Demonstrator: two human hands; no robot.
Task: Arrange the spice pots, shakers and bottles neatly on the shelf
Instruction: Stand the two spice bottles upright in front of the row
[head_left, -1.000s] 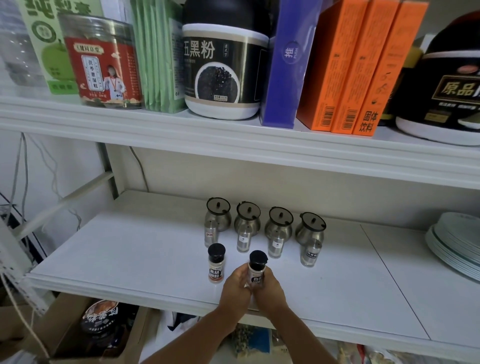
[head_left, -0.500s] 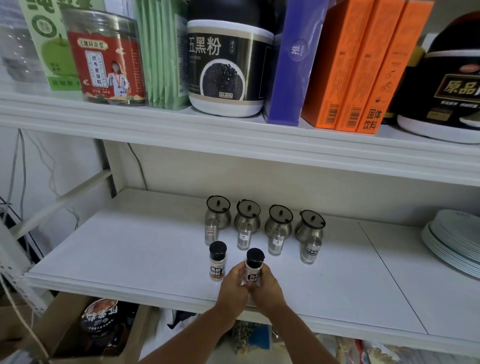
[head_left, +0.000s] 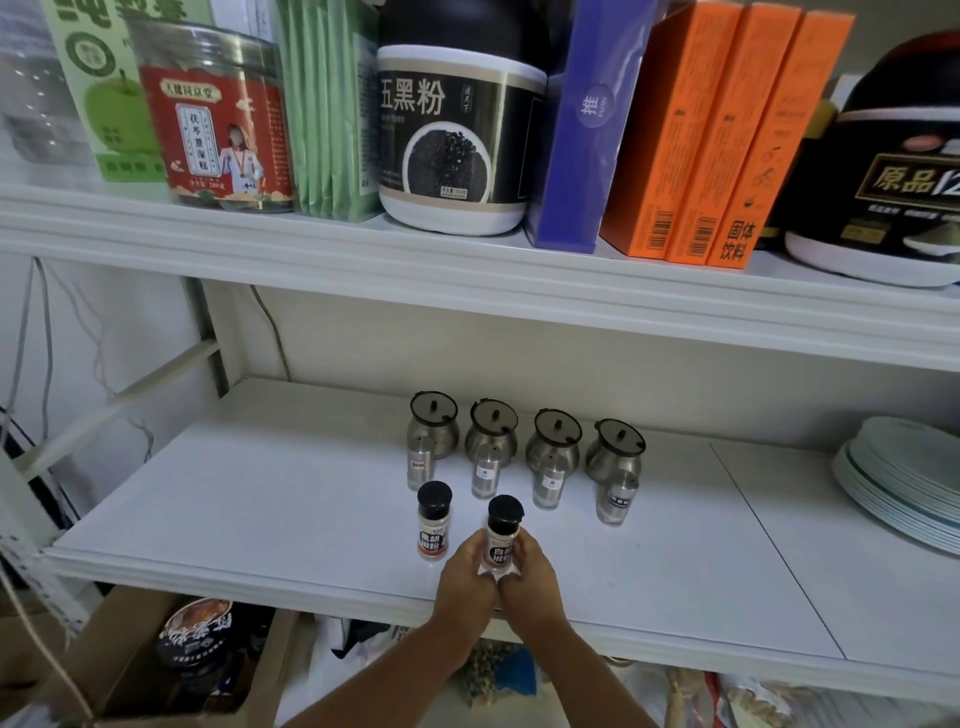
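Both hands meet at the near edge of the white middle shelf board (head_left: 260, 493), abt centre. Left hand (head_left: 467, 577) & right hand (head_left: 530, 579) clasp the small clear spice bottle w/ black cap (head_left: 503, 535) from either side, fingers curled round its lower half. The bottle is upright. Its base is hidden by the fingers, so can't tell if it sits on the board or is just off it.

Just left of it, not touching, a second black-capped bottle w/ orange-red contents (head_left: 434, 519) stands upright on the board.

Farther back is a row of 4 slim steel shakers, L to R: shaker 1 (head_left: 421, 462), shaker 2 (head_left: 487, 470), shaker 3 (head_left: 549, 480), shaker 4 (head_left: 616, 496). All are upright & evenly spaced. Right behind them are 4 rounded steel pots w/ dark lids: pot 1 (head_left: 434, 426), pot 2 (head_left: 492, 434), pot 3 (head_left: 555, 441), pot 4 (head_left: 615, 452), one per shaker. They are v. close, touching or not can't tell. The held bottle is near-side of shaker 2, the second bottle near-side of shaker 1.

Far right on the same board is a stack of pale plates (head_left: 904, 483).

Upper shelf, L to R:
- green apple carton (head_left: 104, 93)
- red-label clear tin (head_left: 218, 119)
- green sachets (head_left: 327, 114)
- black & white tub (head_left: 452, 140)
- purple box (head_left: 587, 130)
- 3 orange boxes (head_left: 727, 135)
- big black tub (head_left: 893, 171)

Below left is a cardboard box (head_left: 130, 649).
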